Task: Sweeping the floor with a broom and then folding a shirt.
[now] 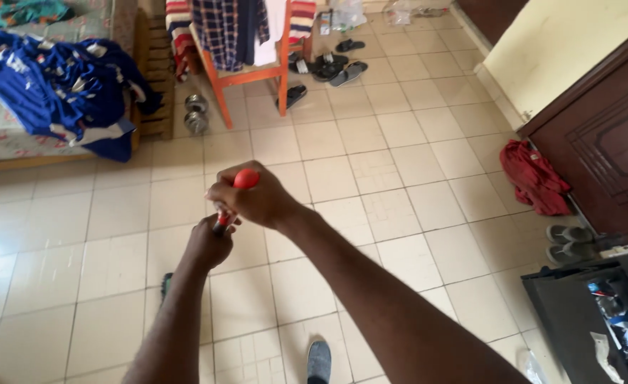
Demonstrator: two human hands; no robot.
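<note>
Two hands clenched on red handle (pixel 245 179): right hand (pixel 251 199) capped top end, left hand (pixel 211 244) gripped just below, over tiled floor (pixel 399 192). Handle judged stiff, light, smooth plastic; stacked two-hand hold near top suited it.

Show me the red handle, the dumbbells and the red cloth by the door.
red handle (pixel 246 178), head view, its rounded top end.
dumbbells (pixel 196 114), head view, the round weights.
red cloth (pixel 534 178), head view, its crumpled middle.
</note>
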